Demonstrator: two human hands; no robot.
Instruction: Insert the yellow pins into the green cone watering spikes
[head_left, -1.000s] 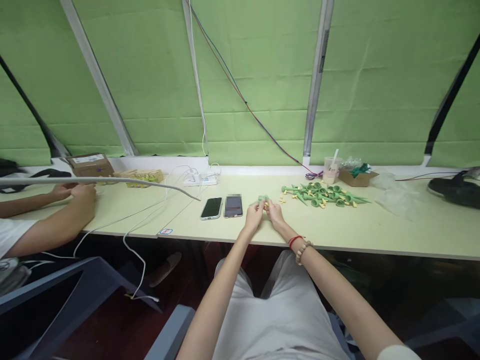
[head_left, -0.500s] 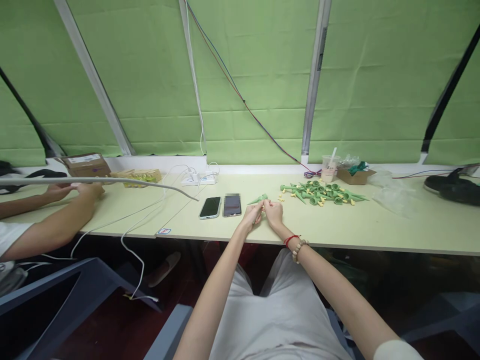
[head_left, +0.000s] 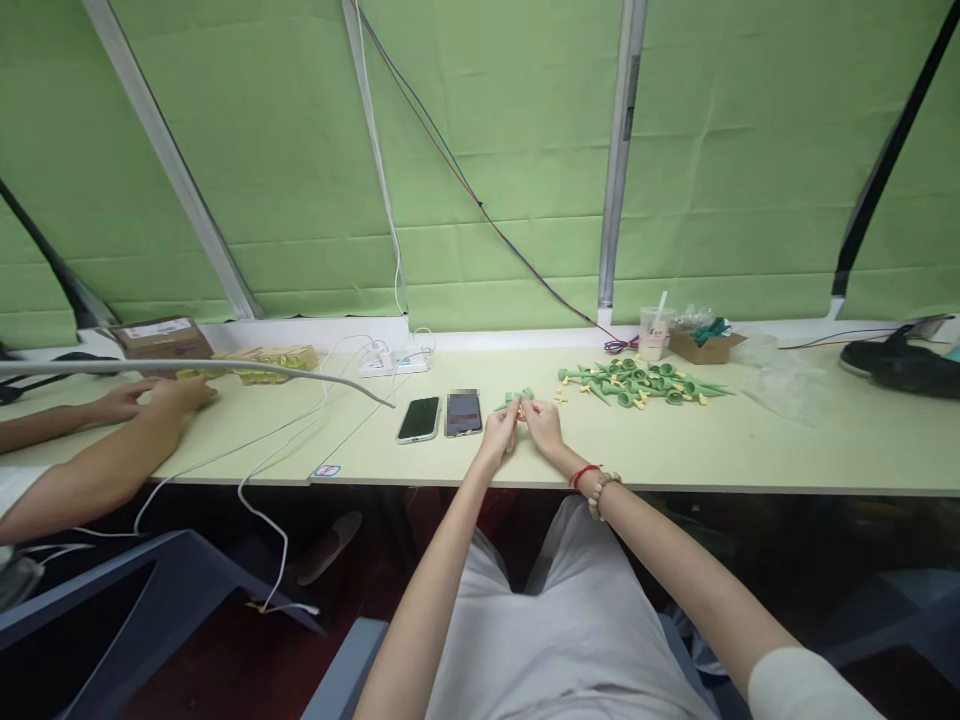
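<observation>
hands [head_left: 523, 428] half hiding green part [head_left: 523, 396]

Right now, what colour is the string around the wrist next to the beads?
Red. The string shows best in the head view, beside the bead bracelet.

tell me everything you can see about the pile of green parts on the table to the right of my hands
The pile of green parts is a loose heap of small, plastic-looking pieces: pointed green cone spikes with round collar ends, mixed with little pale yellow bits. They lie on their sides, pointing various ways, some overlapping. The heap rests on the pale table, toward its back edge, just in front of a clear cup and a small cardboard box. Neither hand touches it; exact piece count is too small to tell.
</observation>
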